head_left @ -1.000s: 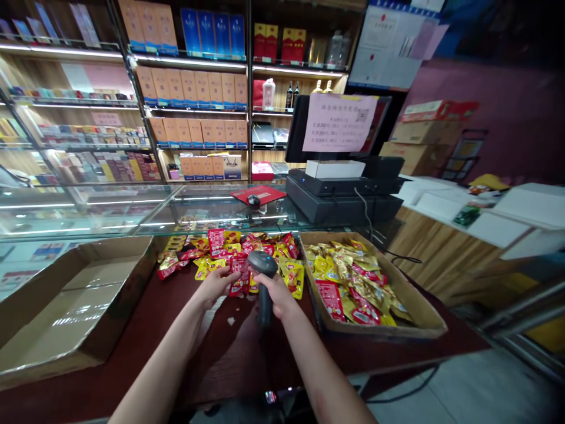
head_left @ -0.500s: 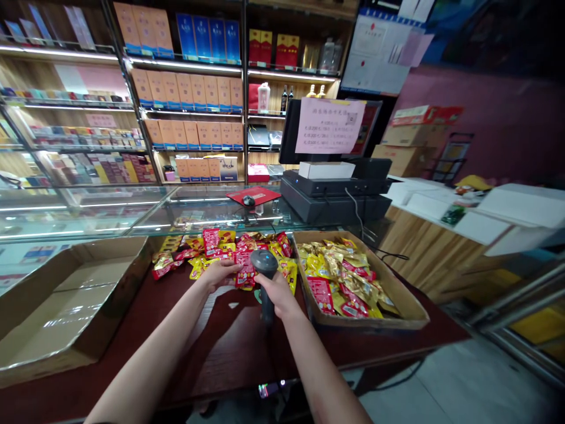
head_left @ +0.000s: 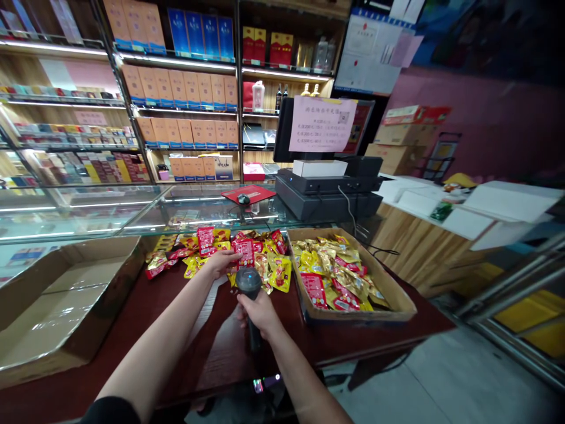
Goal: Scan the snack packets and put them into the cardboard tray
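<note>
My left hand point(head_left: 221, 263) pinches a red snack packet point(head_left: 243, 252) by its left edge, over a pile of red, yellow and gold packets. Wrapped round the handle of a dark handheld scanner point(head_left: 249, 284) is my right hand point(head_left: 260, 312). The scanner's head is just below the red packet. Loose yellow packets point(head_left: 280, 272) lie right of the scanner on the dark red table point(head_left: 212, 365). To the right, a shallow cardboard tray point(head_left: 366, 318) holds many gold, yellow and red packets.
Another cardboard tray point(head_left: 66, 300) stands at the left. Behind the pile are a glass counter point(head_left: 189, 203), a mouse point(head_left: 243, 199) on a red mat and a monitor point(head_left: 282, 132) with a pink notice. Stocked shelves line the back; a cable lies behind the right tray.
The scanner and my right hand have moved left and down, uncovering yellow packets. The red packet in my left hand is now lifted and more visible. The whole view has shifted slightly.
</note>
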Motion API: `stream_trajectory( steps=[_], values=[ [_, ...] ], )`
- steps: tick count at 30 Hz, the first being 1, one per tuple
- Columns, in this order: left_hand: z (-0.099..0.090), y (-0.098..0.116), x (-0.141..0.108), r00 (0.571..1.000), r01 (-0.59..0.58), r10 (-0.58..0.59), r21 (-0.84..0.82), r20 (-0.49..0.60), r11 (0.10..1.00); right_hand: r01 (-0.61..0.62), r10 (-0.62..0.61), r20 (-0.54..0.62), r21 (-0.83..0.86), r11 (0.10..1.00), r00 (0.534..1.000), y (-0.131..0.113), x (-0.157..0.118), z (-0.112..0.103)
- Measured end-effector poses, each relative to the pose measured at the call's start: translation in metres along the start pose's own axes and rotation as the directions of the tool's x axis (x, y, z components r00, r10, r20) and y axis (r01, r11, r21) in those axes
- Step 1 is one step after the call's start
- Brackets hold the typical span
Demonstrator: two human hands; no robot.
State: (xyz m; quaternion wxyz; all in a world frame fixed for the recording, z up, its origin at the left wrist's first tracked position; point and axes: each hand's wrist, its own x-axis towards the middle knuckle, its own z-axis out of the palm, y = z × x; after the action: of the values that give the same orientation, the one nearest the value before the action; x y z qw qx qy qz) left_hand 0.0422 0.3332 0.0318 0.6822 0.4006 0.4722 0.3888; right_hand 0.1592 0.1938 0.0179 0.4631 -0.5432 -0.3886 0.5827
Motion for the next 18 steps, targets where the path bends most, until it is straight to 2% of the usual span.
stream_trajectory(
  steps=[5,11,18],
  values=[
    [-0.006,0.0,0.003,0.999,-0.006,0.006,0.015,-0.034,1.0,0.037,-0.041,-0.033,-0.102,0.994,0.999,0.001,-0.001,0.001],
    [-0.005,0.004,0.003,0.997,-0.001,0.003,0.024,-0.071,1.0,0.074,-0.076,-0.015,-0.118,0.99,0.997,0.004,0.006,0.007],
    [-0.007,0.024,0.005,0.997,-0.039,0.042,0.049,-0.06,0.998,0.106,-0.109,-0.024,-0.121,0.987,0.994,-0.023,0.018,0.013]
  ],
)
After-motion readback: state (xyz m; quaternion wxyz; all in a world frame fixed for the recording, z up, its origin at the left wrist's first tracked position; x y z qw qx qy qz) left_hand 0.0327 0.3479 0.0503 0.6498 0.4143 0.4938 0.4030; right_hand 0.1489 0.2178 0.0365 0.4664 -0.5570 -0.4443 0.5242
